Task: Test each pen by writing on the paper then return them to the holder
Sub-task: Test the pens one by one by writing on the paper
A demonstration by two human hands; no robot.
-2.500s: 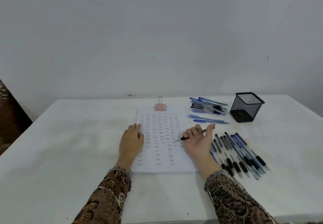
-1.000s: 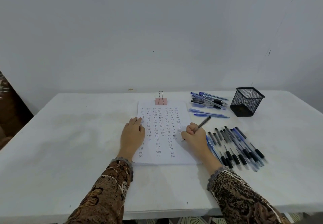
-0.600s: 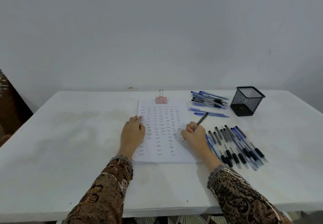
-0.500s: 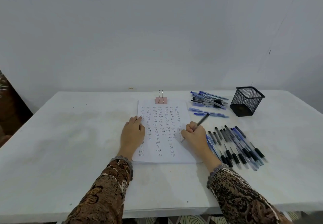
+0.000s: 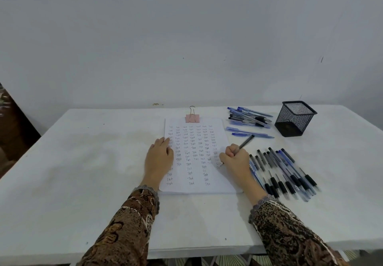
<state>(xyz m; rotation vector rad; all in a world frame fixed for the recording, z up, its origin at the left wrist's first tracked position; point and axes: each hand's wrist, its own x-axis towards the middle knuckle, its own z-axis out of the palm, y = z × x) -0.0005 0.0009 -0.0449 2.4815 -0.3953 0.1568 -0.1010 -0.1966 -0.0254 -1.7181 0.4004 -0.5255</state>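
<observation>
the white tabletop [image 5: 83,162] carries everything. the paper [image 5: 227,182] lies at its middle, top end toward the far edge. columns of one short word fill most of the sheet, and the lower right part is bare.

the left hand [image 5: 158,158] lies flat with its fingers straight, pressing down the paper's left edge. the right hand [image 5: 236,159] is curled tight round a dark pen [image 5: 246,141]. its tip is on the rightmost column and its barrel slants up toward the far right corner.

a row of pens [image 5: 286,172] lies just beside the paper, toward the right edge, with the right wrist touching its near side. the black mesh holder [image 5: 294,120] stands upright near the far right corner, and no pen shows above its rim. a pile of pens [image 5: 248,117] lies at the far edge between holder and paper, with two blue pens [image 5: 248,132] just nearer. a pink binder clip [image 5: 192,117] grips the paper's top.

the step in hand looks like the test writing itself. the next move probably calls for lifting the tip, reaching over the two blue pens and dropping this pen into the holder's opening. with so many pens lying loose, the task seems far from done.
</observation>
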